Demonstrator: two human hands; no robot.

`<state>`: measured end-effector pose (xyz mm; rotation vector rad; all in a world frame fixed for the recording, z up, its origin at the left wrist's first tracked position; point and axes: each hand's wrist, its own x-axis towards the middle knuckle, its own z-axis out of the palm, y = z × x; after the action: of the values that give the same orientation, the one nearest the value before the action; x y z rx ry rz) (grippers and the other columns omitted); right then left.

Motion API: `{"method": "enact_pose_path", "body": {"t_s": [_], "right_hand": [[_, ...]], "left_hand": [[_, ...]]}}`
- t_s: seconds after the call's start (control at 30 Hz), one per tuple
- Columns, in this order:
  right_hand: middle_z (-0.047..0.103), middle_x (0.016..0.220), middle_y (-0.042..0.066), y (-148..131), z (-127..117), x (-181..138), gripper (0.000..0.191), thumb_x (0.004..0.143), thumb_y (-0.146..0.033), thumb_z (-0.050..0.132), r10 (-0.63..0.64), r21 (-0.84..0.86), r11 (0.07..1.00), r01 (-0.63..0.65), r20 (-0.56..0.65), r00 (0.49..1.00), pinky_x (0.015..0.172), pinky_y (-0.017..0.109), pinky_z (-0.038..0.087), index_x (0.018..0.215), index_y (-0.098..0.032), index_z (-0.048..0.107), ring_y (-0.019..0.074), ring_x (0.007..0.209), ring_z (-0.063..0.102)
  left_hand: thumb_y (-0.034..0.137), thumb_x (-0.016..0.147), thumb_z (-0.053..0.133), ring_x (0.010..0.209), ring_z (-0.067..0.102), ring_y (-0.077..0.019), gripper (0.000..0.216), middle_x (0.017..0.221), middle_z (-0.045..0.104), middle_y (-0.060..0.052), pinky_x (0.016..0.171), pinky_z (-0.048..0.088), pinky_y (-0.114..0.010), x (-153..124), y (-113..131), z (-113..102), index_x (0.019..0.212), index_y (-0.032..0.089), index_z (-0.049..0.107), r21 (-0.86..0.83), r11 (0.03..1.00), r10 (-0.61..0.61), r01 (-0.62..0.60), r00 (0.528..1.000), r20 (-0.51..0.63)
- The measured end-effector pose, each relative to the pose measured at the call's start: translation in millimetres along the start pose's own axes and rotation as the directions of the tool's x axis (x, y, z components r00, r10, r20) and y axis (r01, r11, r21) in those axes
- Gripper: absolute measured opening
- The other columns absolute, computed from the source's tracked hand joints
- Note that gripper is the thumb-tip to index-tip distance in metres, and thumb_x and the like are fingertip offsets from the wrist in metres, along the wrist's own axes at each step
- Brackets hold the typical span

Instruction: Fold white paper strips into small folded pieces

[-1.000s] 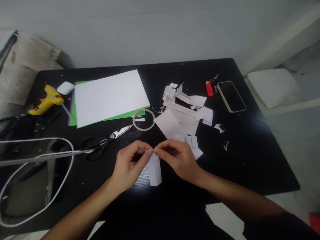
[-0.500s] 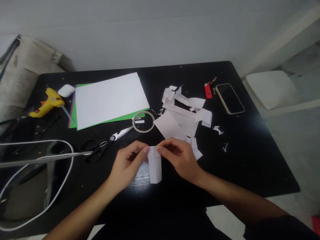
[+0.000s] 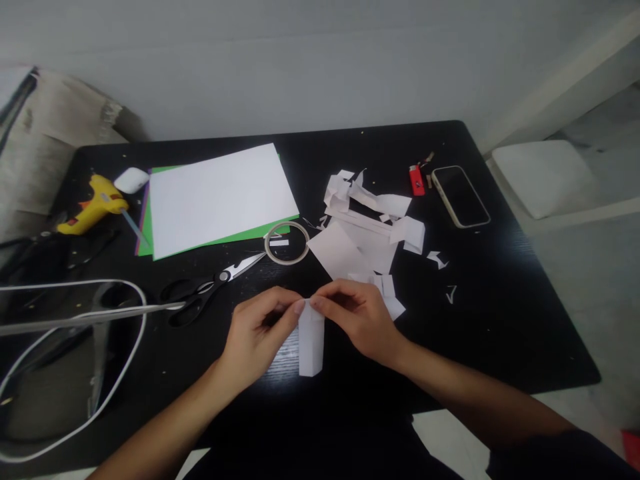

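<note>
**Fingers [image 3: 287,319] of both hands pinched on a folded paper piece [image 3: 311,350]**

Left hand [image 3: 257,330] and right hand [image 3: 367,327] each have thumb and forefinger closed on the top edge of the white piece, tips nearly meeting. It hangs below them over the near part of the black desk [image 3: 480,353]; whether its bottom end touches down is hard to tell.

Clock directions run from the piece, with 12 straight ahead. The desk's near edge passes at 6, close to the person's body. At 3, a broad stretch of desk surface reaches the right-hand corner, the right forearm crossing in from 4. The far edge runs along the wall [image 3: 300,80] at 12.

White paper scraps [image 3: 337,250] crowd 1 o'clock, the nearest ones just beyond the right hand at 2. A tape roll [image 3: 287,262] lies just short of 12; black-handled scissors [image 3: 220,280] at 10 point toward it. A white cable [image 3: 145,320] loops at 9.

Farther out are a white sheet [image 3: 223,200] over a green one [image 3: 225,235] at 11, a yellow glue gun [image 3: 103,200] at 10, a red lighter [image 3: 417,181] at 1 and a phone [image 3: 461,197] between 1 and 2.
</note>
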<state>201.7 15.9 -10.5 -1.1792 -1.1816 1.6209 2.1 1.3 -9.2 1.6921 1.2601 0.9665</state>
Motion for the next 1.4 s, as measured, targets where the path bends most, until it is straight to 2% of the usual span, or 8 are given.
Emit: {"method": "enact_pose_path", "body": {"t_s": [0.2,0.47,0.7,0.83,1.0,1.17,1.27,1.4], "right_hand": [[0.081,0.081,0.002,1.2,2.4,-1.6,0.016,0.086,-0.039,0.085,0.042,0.004,0.999,-0.042,-0.002,0.999,0.073,0.032,0.058,0.083,-0.023,0.083,0.0184,0.077,0.073],[0.075,0.071,0.0,4.7,0.4,4.4,0.026,0.081,-0.043,0.089,0.123,0.11,0.985,-0.13,0.068,0.99,0.065,0.028,0.057,0.078,-0.02,0.079,0.0146,0.066,0.069],[0.072,0.069,-0.001,6.8,-1.3,7.2,0.027,0.083,-0.043,0.088,0.064,0.089,0.994,-0.068,0.049,0.997,0.062,0.027,0.057,0.077,-0.018,0.077,0.014,0.064,0.067],[0.072,0.069,-0.001,8.4,-1.3,7.2,0.03,0.082,-0.046,0.088,0.072,0.093,0.993,-0.078,0.066,0.995,0.063,0.029,0.058,0.076,-0.019,0.076,0.0151,0.064,0.068],[0.07,0.074,0.0,12.5,-3.5,11.7,0.042,0.086,-0.057,0.081,0.132,0.272,0.944,-0.186,0.205,0.97,0.071,0.03,0.06,0.076,-0.018,0.071,0.0149,0.07,0.069],[0.076,0.088,0.004,14.5,-6.0,15.9,0.041,0.087,-0.057,0.08,0.215,0.408,0.824,-0.393,0.416,0.884,0.088,0.038,0.059,0.085,-0.019,0.067,0.0221,0.09,0.076],[0.078,0.094,0.005,13.0,-7.0,15.5,0.038,0.087,-0.052,0.083,0.202,0.393,0.823,-0.41,0.472,0.858,0.094,0.039,0.058,0.09,-0.02,0.065,0.024,0.099,0.078],[0.077,0.092,0.005,11.8,-7.6,14.1,0.039,0.086,-0.052,0.084,0.182,0.382,0.841,-0.384,0.468,0.865,0.097,0.039,0.058,0.091,-0.02,0.063,0.0229,0.099,0.078]], "left_hand": [[0.027,0.101,0.063,0.062,0.063,-0.011,0.018,0.072,0.071,0.001,0.057,0.049,-0.019,1.6,1.7,-0.4,0.088,0.019,0.072,-0.117,0.984,-0.135,0.138,0.99,0.028],[0.029,0.097,0.067,0.057,0.057,-0.0099,0.02,0.066,0.065,0.002,0.053,0.046,-0.018,1.5,-3.4,2.6,0.081,0.018,0.069,-0.066,0.991,-0.121,0.117,0.992,-0.048],[0.034,0.101,0.063,0.062,0.061,-0.0115,0.022,0.071,0.068,0.001,0.059,0.048,-0.02,5.7,-10.7,2.9,0.087,0.018,0.07,-0.11,0.979,-0.169,0.172,0.985,0.031],[0.036,0.1,0.064,0.061,0.057,-0.0117,0.025,0.068,0.064,0.001,0.058,0.046,-0.021,8.2,-10.8,1.6,0.085,0.017,0.069,-0.114,0.98,-0.161,0.165,0.986,0.043],[0.04,0.099,0.065,0.063,0.053,-0.0116,0.028,0.07,0.061,0.001,0.059,0.046,-0.022,10.1,-10.7,0.6,0.085,0.016,0.07,-0.186,0.971,-0.15,0.153,0.988,0.029],[0.051,0.096,0.07,0.065,0.058,-0.013,0.036,0.076,0.061,-0.001,0.06,0.052,-0.024,14.6,-12.7,0.0,0.085,0.016,0.069,-0.313,0.94,-0.135,0.135,0.991,0.021],[0.055,0.092,0.073,0.063,0.058,-0.0124,0.041,0.078,0.06,-0.001,0.056,0.052,-0.024,16.5,-12.9,1.1,0.083,0.016,0.069,-0.338,0.933,-0.126,0.124,0.992,0.014],[0.056,0.093,0.072,0.06,0.058,-0.0125,0.041,0.074,0.062,-0.001,0.055,0.052,-0.024,15.5,-11.6,3.6,0.085,0.016,0.068,-0.361,0.923,-0.134,0.136,0.99,0.032]]}}
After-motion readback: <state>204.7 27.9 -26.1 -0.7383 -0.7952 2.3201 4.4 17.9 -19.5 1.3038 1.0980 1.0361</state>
